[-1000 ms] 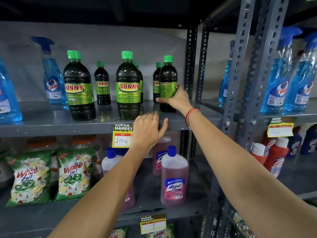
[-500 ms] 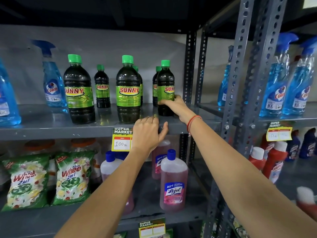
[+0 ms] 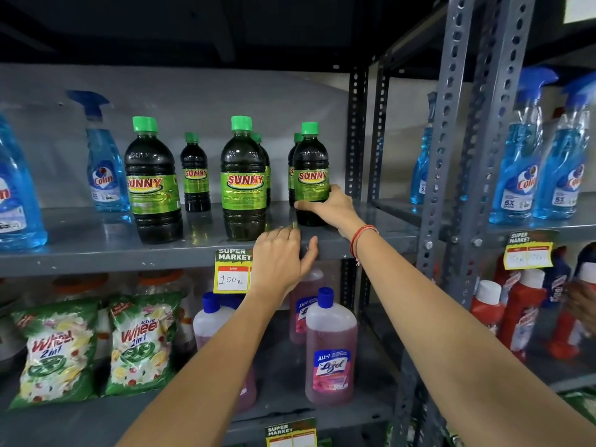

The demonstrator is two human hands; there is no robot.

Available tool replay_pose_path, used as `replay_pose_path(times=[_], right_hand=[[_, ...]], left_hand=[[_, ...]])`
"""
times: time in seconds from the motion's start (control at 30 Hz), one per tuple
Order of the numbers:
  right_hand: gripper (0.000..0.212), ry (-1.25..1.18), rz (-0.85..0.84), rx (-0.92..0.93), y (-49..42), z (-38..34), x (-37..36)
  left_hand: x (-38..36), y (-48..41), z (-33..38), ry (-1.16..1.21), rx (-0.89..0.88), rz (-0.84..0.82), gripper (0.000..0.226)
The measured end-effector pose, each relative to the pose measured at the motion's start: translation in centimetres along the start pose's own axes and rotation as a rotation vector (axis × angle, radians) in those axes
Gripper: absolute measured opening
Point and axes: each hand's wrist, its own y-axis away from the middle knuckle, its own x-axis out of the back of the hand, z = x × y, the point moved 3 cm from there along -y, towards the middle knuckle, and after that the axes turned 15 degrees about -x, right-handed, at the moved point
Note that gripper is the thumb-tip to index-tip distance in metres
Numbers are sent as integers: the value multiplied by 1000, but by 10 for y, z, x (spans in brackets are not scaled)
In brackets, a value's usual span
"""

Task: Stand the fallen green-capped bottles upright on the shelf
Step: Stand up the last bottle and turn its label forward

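Several dark bottles with green caps and green SUNNY labels stand upright on the grey metal shelf (image 3: 96, 253). My right hand (image 3: 332, 208) wraps the lower part of the rightmost front bottle (image 3: 310, 162), which stands upright near the shelf's right post. My left hand (image 3: 280, 259) rests on the shelf's front edge just below, fingers curled over the lip, holding no bottle. Other upright bottles: front left (image 3: 151, 182), front middle (image 3: 243, 182), and a smaller-looking one further back (image 3: 195, 172). Two more are partly hidden behind the front ones.
Blue Colin spray bottles stand at the shelf's left (image 3: 104, 166) and on the neighbouring rack at right (image 3: 519, 169). A perforated grey upright (image 3: 451, 156) divides the racks. Below are pink Lizol bottles (image 3: 330, 350), green Wheel packets (image 3: 142, 343) and a 100 rs price tag (image 3: 233, 271).
My right hand has slid lower on the rightmost bottle and turned it so the SUNNY label faces front. My left hand stays on the shelf edge.
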Motion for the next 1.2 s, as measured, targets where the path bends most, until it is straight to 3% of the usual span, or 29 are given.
replay_pose_path(times=[0.33,0.47,0.6,0.7,0.83,1.2], right_hand=[[76,-25,20,113,42,8,23],[88,-27,-113,73,45,13,33],[111,-62,-266,34,41,19,50],[84,-21,-405,29,40,19,53],[60,66,-365,69,40,22,53],[69,73,-252,120,35,29,50]], left_hand=[[4,0,0,78,-21,-48,51],[9,-3,-1,150,11,-14,49],[12,-19,-10,367,197,-98,47],[7,-34,-17,660,261,-252,59],[0,-43,-24,803,278,-302,62],[2,-43,-21,950,259,-312,63]])
